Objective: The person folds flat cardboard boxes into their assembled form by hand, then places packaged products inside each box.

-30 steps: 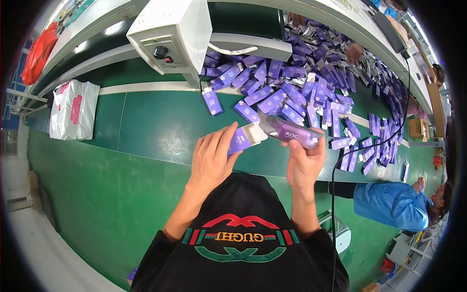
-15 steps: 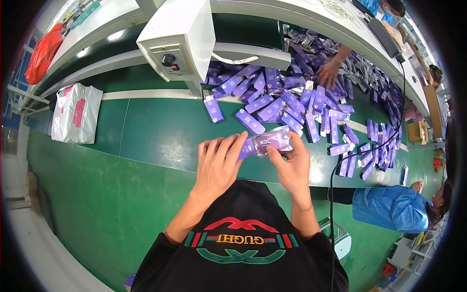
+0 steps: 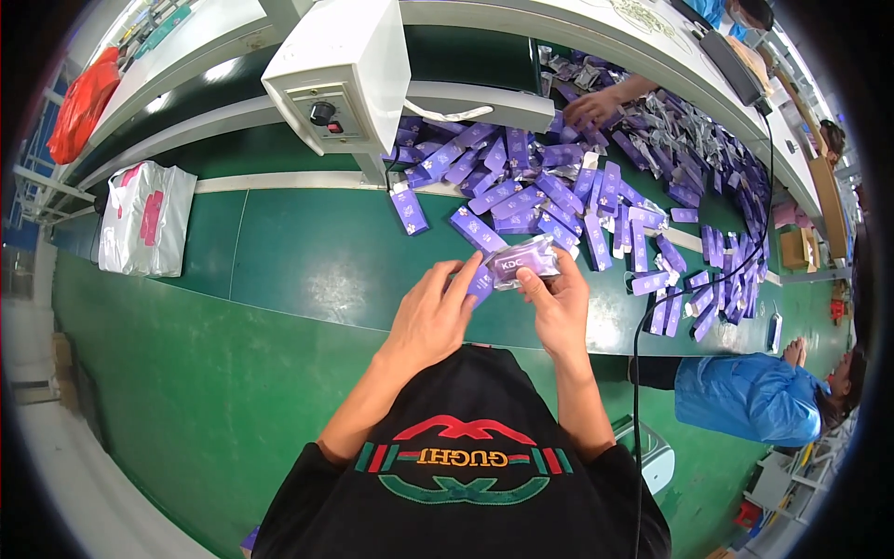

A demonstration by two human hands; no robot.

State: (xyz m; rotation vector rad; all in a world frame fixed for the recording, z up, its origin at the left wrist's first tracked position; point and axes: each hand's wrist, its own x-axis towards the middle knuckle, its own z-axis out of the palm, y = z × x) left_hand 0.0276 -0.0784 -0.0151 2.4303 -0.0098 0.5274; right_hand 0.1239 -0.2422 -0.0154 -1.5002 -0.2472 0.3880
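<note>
My left hand (image 3: pixel 428 312) is closed around a small purple carton (image 3: pixel 481 282), its fingers covering most of it. In my right hand (image 3: pixel 562 312), thumb on top, is a purple item in a shiny clear wrapper (image 3: pixel 523 263). The wrapped item's left end meets the carton's upper end; whether any of it is inside cannot be made out. Just beyond my hands a flat purple carton (image 3: pixel 478 231) lies on the green table (image 3: pixel 317 252), at the near edge of a heap of similar cartons (image 3: pixel 521 205).
A white control box (image 3: pixel 340 79) with a black knob stands ahead. A white plastic bag (image 3: pixel 144 219) sits at left. Another person's hand (image 3: pixel 593 110) reaches into the heap. A black cable (image 3: pixel 636 410) hangs at right, near a person in blue (image 3: pixel 750 401).
The carton in my left hand has tilted more steeply, and the wrapped item has turned slightly against it. The other person's hand has moved left and farther away over the heap.
</note>
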